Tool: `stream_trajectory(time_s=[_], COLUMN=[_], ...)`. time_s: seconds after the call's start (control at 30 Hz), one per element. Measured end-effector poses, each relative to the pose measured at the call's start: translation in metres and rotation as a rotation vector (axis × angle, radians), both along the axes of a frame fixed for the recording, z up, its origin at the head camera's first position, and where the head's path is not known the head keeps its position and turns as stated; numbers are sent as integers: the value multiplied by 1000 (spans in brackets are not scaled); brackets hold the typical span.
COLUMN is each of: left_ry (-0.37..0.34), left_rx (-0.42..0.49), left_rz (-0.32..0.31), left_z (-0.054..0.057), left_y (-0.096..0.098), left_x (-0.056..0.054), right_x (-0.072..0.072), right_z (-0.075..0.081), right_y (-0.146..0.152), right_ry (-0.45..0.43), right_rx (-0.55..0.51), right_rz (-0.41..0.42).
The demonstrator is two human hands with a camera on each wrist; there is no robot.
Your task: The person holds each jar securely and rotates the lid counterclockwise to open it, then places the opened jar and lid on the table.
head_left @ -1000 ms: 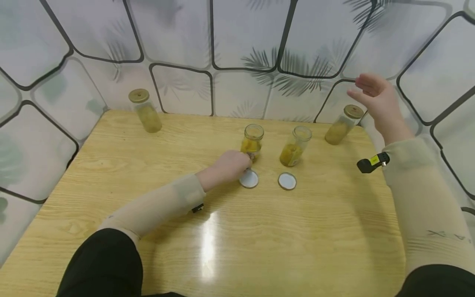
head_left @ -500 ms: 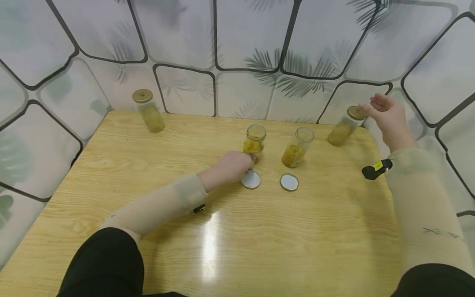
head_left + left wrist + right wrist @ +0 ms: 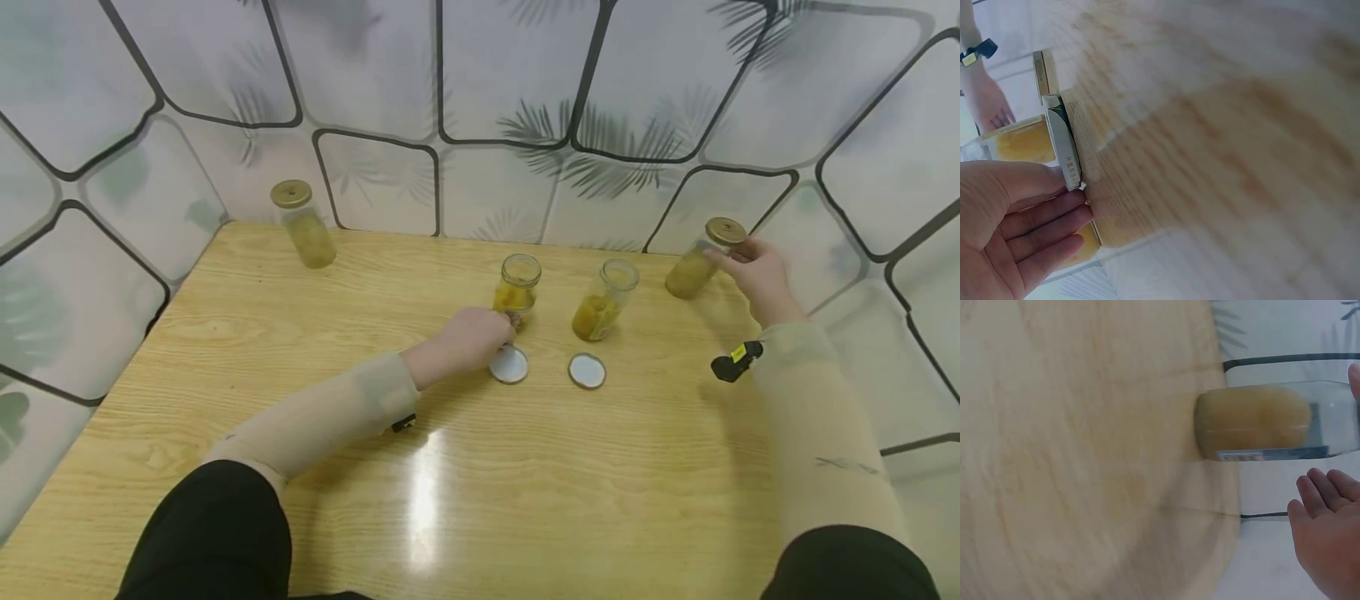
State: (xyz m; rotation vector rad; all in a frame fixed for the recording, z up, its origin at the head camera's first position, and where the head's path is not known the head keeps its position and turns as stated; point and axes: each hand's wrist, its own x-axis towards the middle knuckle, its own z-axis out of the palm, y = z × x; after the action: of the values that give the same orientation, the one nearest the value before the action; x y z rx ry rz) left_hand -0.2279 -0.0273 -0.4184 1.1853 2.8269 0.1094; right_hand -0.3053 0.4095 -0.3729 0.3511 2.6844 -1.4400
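Observation:
My left hand (image 3: 467, 340) pinches the near rim of an upturned jar lid (image 3: 510, 365); in the left wrist view this lid (image 3: 1063, 144) is seen edge-on beside the thumb. Just behind it stands an open glass jar (image 3: 516, 287) with yellow contents. My right hand (image 3: 759, 275) is at the upper part of a gold-lidded jar (image 3: 688, 273) at the back right. In the right wrist view, its fingers (image 3: 1325, 490) are fairly straight, with a gap to that jar (image 3: 1254, 422), and a thumb tip lies on the other side.
A second open jar (image 3: 602, 302) stands right of the first, with another upturned lid (image 3: 587, 371) in front. One more gold-lidded jar (image 3: 303, 229) stands at the back left. A patterned wall covering (image 3: 495, 192) borders the wooden table (image 3: 600, 483).
My right hand has come down and left from the air beside the right jar to its upper part, thumb in front. The left hand stays at the lid.

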Motion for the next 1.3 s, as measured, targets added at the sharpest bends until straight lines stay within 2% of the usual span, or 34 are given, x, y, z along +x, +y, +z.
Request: stream_trajectory(time_s=[0.2,0.4,0.63,0.97,1.3], left_ry=[5,13,11,-6,-18], left_rx=[-11,-34,-26,-8,7], left_rz=[6,-1,0,-9,11], left_z=[0,1,0,2,4], left_y=[0,0,-1,0,2], left_x=[0,1,2,3,3], right_x=[-3,-3,-5,-2,3], right_z=[-23,-33,-36,-42,-43], right_y=[-4,-11,-27,-23,-27], right_ry=[-25,-32,-67,-73,-66], right_rx=[0,24,-49,37,78], right_rz=[32,70,3,-139,-151])
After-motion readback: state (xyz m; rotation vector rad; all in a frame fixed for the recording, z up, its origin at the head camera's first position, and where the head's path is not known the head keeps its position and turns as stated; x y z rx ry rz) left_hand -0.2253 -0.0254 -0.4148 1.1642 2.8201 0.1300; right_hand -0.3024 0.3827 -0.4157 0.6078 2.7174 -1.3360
